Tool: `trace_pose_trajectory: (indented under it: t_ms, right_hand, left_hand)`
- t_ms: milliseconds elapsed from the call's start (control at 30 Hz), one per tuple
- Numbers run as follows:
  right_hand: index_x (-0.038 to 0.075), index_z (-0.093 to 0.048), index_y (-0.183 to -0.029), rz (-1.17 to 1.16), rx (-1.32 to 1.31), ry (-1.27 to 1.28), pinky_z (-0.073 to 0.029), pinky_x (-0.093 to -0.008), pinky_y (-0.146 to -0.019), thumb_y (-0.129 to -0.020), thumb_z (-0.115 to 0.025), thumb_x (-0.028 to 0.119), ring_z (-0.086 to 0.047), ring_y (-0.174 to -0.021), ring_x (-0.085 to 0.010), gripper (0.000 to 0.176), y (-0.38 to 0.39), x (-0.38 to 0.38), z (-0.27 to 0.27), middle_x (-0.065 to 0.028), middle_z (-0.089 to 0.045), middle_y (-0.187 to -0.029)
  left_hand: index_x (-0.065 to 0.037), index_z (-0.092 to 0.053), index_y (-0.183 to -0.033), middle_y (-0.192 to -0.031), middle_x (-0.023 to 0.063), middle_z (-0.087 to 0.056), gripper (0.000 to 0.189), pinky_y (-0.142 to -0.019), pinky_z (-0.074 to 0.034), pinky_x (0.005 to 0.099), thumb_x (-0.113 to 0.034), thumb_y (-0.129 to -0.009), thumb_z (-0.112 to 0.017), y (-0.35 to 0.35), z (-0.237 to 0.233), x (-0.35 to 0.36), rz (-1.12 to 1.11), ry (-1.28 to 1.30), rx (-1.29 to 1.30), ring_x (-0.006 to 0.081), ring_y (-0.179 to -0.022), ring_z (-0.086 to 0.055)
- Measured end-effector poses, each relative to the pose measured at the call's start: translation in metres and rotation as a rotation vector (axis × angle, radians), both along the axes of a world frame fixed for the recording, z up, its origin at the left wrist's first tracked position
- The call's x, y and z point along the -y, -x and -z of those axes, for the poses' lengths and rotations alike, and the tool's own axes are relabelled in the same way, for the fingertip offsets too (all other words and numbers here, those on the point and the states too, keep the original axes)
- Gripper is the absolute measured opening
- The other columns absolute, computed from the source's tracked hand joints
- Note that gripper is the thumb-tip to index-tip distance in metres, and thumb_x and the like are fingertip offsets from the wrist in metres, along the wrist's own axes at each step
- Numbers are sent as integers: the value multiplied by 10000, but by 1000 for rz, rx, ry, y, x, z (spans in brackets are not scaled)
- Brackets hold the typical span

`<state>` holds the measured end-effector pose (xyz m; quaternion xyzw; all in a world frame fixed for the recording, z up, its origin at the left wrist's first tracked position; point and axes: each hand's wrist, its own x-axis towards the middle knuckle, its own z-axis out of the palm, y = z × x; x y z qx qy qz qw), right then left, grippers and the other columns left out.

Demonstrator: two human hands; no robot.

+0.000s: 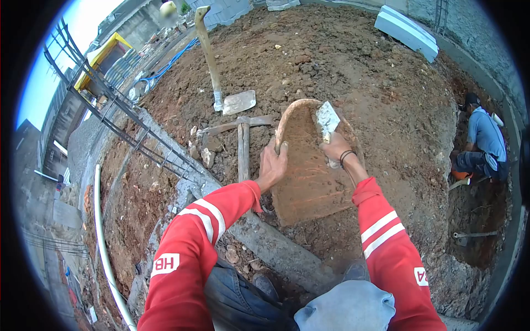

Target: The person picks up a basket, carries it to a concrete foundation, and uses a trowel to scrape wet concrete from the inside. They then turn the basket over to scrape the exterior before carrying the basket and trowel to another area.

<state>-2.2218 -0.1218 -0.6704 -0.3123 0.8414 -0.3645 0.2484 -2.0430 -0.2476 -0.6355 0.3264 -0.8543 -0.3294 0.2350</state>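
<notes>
A shallow, mud-caked tray with a curved rim [301, 187] lies tilted on the soil in front of me. My left hand [274, 164] is closed around its left rim. My right hand [337, 150] grips a trowel [328, 117] over the tray's inner face, the pale, dirty blade pointing away from me. To the left of the tray lies a pickaxe [243, 146] with a wooden handle. Just beyond it rests a hoe [208, 60], its flat blade on the dirt.
Rebar [118, 107] juts out at left, above a concrete beam [265, 243] near my feet. A white pipe [99, 220] runs along the left. In a trench at right crouches another person [487, 138]. A pale block [407, 32] lies at the back right.
</notes>
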Motion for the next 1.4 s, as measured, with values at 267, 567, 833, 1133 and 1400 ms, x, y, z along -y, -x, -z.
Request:
trace_pose_trajectory:
  t_ms: [267,567,833,1133,1400]
  right_hand:
    - [-109,-412,-1207,-496,-194,156,-486,-467,-838,-739,-619,154,-590,-995,-447,575,-71,-35,31,-333,-594,-1044]
    - [-116,-478,-1116,40,-22,-108,-489,-463,-831,-761,-594,115,-595,-995,-438,439,-47,4,38,-317,-612,-1011]
    - [-47,-436,-1193,-491,-198,290,-481,-460,-828,-771,-645,172,-592,-995,-432,519,-71,-82,42,-322,-586,-1040]
    - [-35,-455,-1191,-173,-378,-290,-424,-461,-932,-801,-626,244,-576,-1032,-438,509,-67,-77,94,-275,-622,-1042]
    - [-3,-514,-1105,0,204,305,-454,-395,-814,-865,-513,165,-611,-907,-311,293,-141,-99,37,-184,-608,-933]
  left_hand:
    - [44,-559,-1124,-931,271,-629,433,-824,-437,454,-328,-938,-441,-14,23,41,-27,-134,-45,414,-907,-602]
    - [56,-577,-971,-785,251,-590,391,-735,-430,428,-310,-933,-445,6,11,17,81,37,4,352,-740,-566]
    - [55,-586,-1050,-827,221,-612,424,-763,-437,405,-329,-935,-449,-2,42,60,-63,-304,-134,280,-806,-586]
    - [34,-584,-1069,-907,268,-628,433,-788,-441,438,-352,-912,-466,7,31,40,-48,-77,-103,386,-875,-603]
    - [20,-589,-1110,-930,282,-621,402,-792,-445,443,-310,-911,-475,-1,25,44,-62,-217,-117,395,-886,-607]
